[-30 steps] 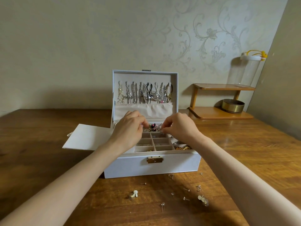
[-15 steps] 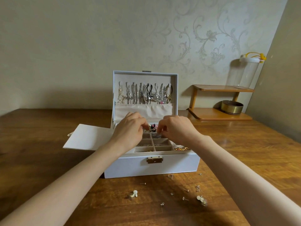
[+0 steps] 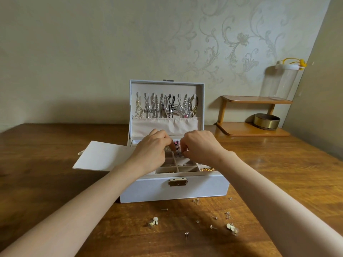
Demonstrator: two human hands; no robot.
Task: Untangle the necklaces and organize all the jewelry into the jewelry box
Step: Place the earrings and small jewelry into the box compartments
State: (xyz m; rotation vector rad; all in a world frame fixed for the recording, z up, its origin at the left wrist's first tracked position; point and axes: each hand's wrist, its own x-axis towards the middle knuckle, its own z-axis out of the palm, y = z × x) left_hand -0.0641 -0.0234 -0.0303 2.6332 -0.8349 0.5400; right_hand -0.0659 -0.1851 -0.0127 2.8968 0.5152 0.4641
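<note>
The scene is taken by one wide-angle camera worn on the head, set above the near edge of the desk (image 3: 46, 173) and turned forward and somewhat down toward its far edge and the wall (image 3: 83, 52) behind (lines near the frame's borders are bent). The jewelry box (image 3: 148, 190) is framed near and central.

Table (image 3: 55, 164): dark brown wood with visible grain, set against the wall.
Box (image 3: 174, 190): white, lid raised, standing mid-table with its brass clasp facing the camera.
Studs (image 3: 213, 227): small and loose, scattered on the wood in front of the box, mostly toward the right.
Pale pieces (image 3: 154, 220): two larger ones among the studs, one front left, one front right.
Shelf (image 3: 250, 129): wooden, two tiers, at the table's far right, apart from the box.
Tin (image 3: 266, 121): round, brass, on the lower tier.
Jar (image 3: 284, 80): clear, white lid, on the upper tier.
</note>
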